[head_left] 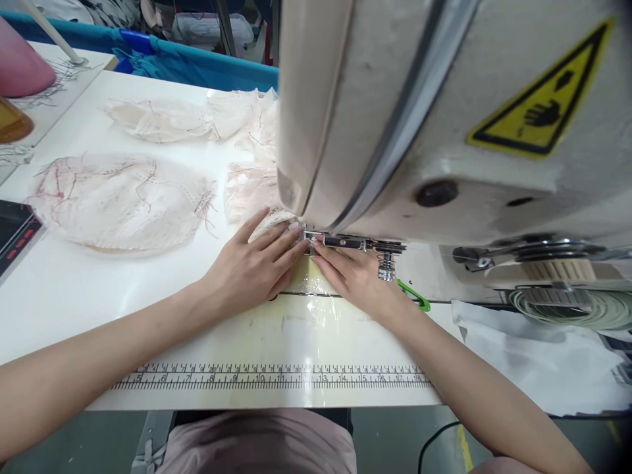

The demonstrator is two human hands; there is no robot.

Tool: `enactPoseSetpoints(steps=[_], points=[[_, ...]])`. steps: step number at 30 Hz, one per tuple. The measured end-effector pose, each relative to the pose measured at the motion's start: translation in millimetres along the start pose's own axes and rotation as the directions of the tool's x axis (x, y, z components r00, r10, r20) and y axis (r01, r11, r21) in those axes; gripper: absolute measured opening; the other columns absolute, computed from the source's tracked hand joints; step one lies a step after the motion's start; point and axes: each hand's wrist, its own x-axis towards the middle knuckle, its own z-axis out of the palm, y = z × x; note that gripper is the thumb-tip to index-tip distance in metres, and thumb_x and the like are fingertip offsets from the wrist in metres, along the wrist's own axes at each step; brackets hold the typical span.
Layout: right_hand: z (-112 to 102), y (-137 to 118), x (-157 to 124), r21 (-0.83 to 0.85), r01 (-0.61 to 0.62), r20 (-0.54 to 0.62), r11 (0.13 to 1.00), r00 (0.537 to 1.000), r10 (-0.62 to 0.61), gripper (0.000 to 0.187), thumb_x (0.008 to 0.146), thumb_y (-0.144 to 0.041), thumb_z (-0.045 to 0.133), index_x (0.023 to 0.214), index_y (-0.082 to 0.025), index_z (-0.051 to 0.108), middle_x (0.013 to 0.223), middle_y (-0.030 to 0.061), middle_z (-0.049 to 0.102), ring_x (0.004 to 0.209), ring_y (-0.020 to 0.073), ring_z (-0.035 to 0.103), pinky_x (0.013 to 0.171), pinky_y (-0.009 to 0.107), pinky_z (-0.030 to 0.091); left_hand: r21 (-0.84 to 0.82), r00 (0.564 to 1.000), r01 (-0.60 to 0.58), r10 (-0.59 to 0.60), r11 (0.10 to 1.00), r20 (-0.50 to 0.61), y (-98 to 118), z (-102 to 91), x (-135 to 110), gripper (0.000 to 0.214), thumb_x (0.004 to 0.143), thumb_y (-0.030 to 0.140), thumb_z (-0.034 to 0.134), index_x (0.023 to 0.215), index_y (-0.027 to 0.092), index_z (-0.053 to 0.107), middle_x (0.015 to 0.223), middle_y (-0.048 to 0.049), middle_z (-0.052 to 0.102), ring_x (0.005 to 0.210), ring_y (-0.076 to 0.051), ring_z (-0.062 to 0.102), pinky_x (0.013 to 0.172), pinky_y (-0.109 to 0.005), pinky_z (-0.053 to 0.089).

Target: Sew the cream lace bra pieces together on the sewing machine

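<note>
My left hand lies flat with its fingers spread, fingertips beside the presser foot of a sewing machine. Beneath its fingers is a small piece of thin whitish fabric, mostly covered by the hand and the machine head. From the other side my right hand reaches to the foot, its visible fingers stretched out and apart. The machine's thread tension parts hide some of that hand. Whether its fingertips touch the fabric cannot be made out.
Pale fabric pieces with loose red threads lie at left and behind. A printed ruler runs along the front edge. Beside my right wrist is a green tool. White cloth lies right; thread cones stand far left.
</note>
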Motion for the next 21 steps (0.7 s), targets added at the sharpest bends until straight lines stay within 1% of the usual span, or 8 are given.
enactPoseSetpoints(steps=[2,5,7,8,11,13,17,21], points=[[-0.5,-0.4,0.1,-0.003,-0.007,0.026,1.000,1.000,0.007,0.027,0.094,-0.032,0.057,0.115,-0.019,0.068,0.105,-0.0004,0.074,0.092,0.0147,0.068,0.075,0.028,0.051,0.014,1.000,0.001,0.000,1.000,-0.022,0.4,-0.8,1.3,0.029,0.097,0.024,0.049,0.119,0.012,0.064,0.119,-0.0085,0.069,0.109,-0.024,0.065,0.105,-0.047,0.046],[0.1,-1.2,-1.0,0.007,-0.018,0.044,1.000,0.999,0.018,0.028,0.095,-0.033,0.056,0.117,-0.019,0.067,0.107,0.0001,0.074,0.093,0.0145,0.068,0.074,0.028,0.052,0.048,0.996,-0.021,0.025,0.999,-0.082,1.4,-2.4,3.5,0.023,0.095,0.020,0.054,0.111,0.010,0.066,0.114,-0.0083,0.071,0.099,-0.021,0.068,0.095,-0.038,0.052],[1.9,-2.1,-2.8,0.030,-0.038,0.042,0.999,0.998,0.036,0.028,0.095,-0.034,0.057,0.117,-0.019,0.067,0.107,0.0001,0.073,0.093,0.0146,0.068,0.075,0.028,0.052,0.052,0.995,-0.035,0.040,0.998,-0.090,1.8,-2.9,4.0,0.021,0.094,0.018,0.054,0.107,0.007,0.067,0.111,-0.0097,0.072,0.097,-0.021,0.068,0.092,-0.034,0.053],[3.1,-2.7,-4.0,0.048,-0.051,0.042,0.998,0.998,0.049,0.028,0.095,-0.035,0.057,0.117,-0.019,0.067,0.108,0.0002,0.073,0.094,0.0148,0.068,0.076,0.028,0.052,0.045,0.996,-0.029,0.033,0.999,-0.081,1.7,-3.0,4.0,0.022,0.094,0.018,0.054,0.106,0.006,0.067,0.111,-0.0111,0.071,0.099,-0.021,0.068,0.092,-0.034,0.053],[5.9,-5.1,-7.2,0.097,-0.097,0.078,0.991,0.993,0.090,0.030,0.096,-0.037,0.055,0.118,-0.021,0.065,0.112,0.0006,0.072,0.097,0.0161,0.067,0.080,0.030,0.052,0.003,0.998,0.053,-0.053,0.999,-0.025,0.7,-2.6,3.2,0.026,0.095,0.021,0.050,0.108,0.005,0.065,0.117,-0.0156,0.068,0.110,-0.026,0.065,0.099,-0.038,0.051],[6.2,-6.4,-8.3,0.108,-0.118,0.114,0.987,0.988,0.106,0.031,0.096,-0.038,0.054,0.121,-0.021,0.064,0.115,0.0016,0.071,0.100,0.0172,0.066,0.083,0.032,0.052,-0.036,0.996,0.088,-0.088,0.995,0.005,-0.4,-2.4,2.9,0.027,0.095,0.021,0.049,0.112,0.007,0.064,0.121,-0.0162,0.067,0.115,-0.028,0.063,0.102,-0.041,0.049],[3.8,-6.8,-7.8,0.120,-0.121,0.143,0.985,0.984,0.103,0.032,0.097,-0.039,0.052,0.121,-0.022,0.063,0.112,0.0025,0.071,0.102,0.0180,0.065,0.086,0.034,0.051,-0.098,0.998,0.059,-0.058,0.993,0.014,-1.6,-2.9,3.2,0.028,0.094,0.020,0.051,0.117,0.012,0.064,0.119,-0.0134,0.068,0.115,-0.030,0.063,0.103,-0.047,0.048],[1.1,-5.8,-7.1,0.128,-0.101,0.165,0.987,0.983,0.079,0.033,0.098,-0.038,0.051,0.125,-0.022,0.061,0.111,0.0022,0.071,0.099,0.0171,0.066,0.085,0.033,0.050,-0.090,0.999,0.050,-0.048,0.995,0.020,-1.2,-4.1,3.5,0.027,0.095,0.021,0.051,0.116,0.014,0.065,0.114,-0.0111,0.070,0.113,-0.029,0.064,0.103,-0.049,0.048]])
